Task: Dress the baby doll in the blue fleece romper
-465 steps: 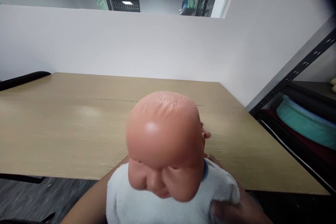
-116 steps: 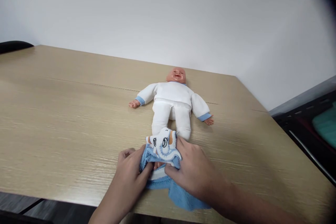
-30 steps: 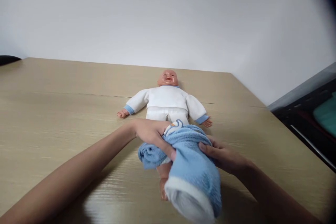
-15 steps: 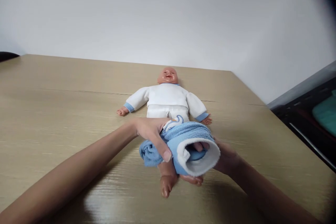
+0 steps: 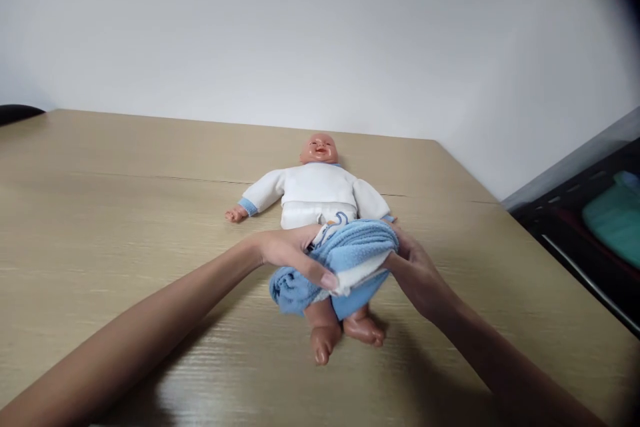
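A baby doll [image 5: 317,188] in a white top lies on its back on the wooden table [image 5: 125,213], head away from me. A pair of small blue trousers [image 5: 345,255] with a white lining is bunched over its legs. Both bare feet [image 5: 345,335] stick out below the cloth. My left hand [image 5: 293,252] grips the left side of the trousers, thumb on the white hem. On the right side of the cloth, my right hand [image 5: 415,268] is closed over its edge.
A white wall [image 5: 300,40] runs behind the table. A dark metal shelf [image 5: 575,227] stands at the right with a teal object [image 5: 613,217] on it. A black chair edge [image 5: 17,112] shows at the far left.
The blue trousers have been pulled up the doll's legs. The open white-lined leg that pointed at me has gone down over the leg, and both feet now show.
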Motion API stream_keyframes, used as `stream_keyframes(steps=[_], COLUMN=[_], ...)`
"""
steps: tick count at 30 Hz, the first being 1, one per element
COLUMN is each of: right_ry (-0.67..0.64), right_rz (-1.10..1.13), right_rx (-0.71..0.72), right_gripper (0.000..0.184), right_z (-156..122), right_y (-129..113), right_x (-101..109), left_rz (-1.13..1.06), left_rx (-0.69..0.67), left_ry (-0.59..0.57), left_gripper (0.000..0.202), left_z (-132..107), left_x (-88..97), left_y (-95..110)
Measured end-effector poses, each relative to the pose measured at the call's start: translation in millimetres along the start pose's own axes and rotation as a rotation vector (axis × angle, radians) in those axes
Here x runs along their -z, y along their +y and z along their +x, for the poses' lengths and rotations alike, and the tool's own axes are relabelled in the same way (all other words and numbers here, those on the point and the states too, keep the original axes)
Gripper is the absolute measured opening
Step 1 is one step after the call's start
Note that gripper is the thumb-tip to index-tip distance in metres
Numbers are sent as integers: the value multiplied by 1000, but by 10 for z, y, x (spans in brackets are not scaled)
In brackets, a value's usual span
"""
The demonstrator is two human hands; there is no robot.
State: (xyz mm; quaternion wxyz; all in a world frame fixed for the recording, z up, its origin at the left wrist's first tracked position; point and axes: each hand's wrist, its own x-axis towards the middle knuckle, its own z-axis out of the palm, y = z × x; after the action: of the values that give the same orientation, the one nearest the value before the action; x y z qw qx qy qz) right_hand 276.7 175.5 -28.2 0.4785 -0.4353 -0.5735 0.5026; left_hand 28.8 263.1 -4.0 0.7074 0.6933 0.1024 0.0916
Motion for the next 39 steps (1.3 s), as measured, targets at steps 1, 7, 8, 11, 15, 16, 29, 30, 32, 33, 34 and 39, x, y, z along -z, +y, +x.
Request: stream_keyframes(steps=[1,7,8,11,15,16,29,30,32,33,34,39], right_ry=[56,319,267,328,471,497,754,744,700,678,664,602], right_rz=[-61,-242,-241,-225,-224,-250,-686,-641,-482,-395,-316,-36], right_rx=[3,-248,-290,-335,-301,-293,90,66,-36,-103,-167,-262], right_gripper=[27,50,46,41,37,37,20,21,26,30,34,36], right_z=[-27,-700,-835,-1127,-1264,-1281,-1423,-1428,-1428,-1423,-1415,-1331], right_y=[-22,-104,-97,-54,48,81,387,387,381,375,369,342], right_x=[-19,-430,-536,-800,-917,-918,-900,-900,-908,-916,-926,-965], left_rz=[19,254,315,495,721,753,934,923,888,864,830,561], left_rx=[-5,46,63,137,271,302,423,422,397,375,350,279], left_ry=[7,170,182,143,105,93,72,79,94,102,108,152], left_gripper=[45,37,36,34,48,52,65,64,62,60,59,57], left_z=[8,70,73,66,47,43,75,76,78,76,73,39], left_x=[-17,-219,-252,-326,-387,-405,-562,-562,-560,-555,-547,-468], left_y=[8,135,161,225,262,265,182,176,158,148,138,135])
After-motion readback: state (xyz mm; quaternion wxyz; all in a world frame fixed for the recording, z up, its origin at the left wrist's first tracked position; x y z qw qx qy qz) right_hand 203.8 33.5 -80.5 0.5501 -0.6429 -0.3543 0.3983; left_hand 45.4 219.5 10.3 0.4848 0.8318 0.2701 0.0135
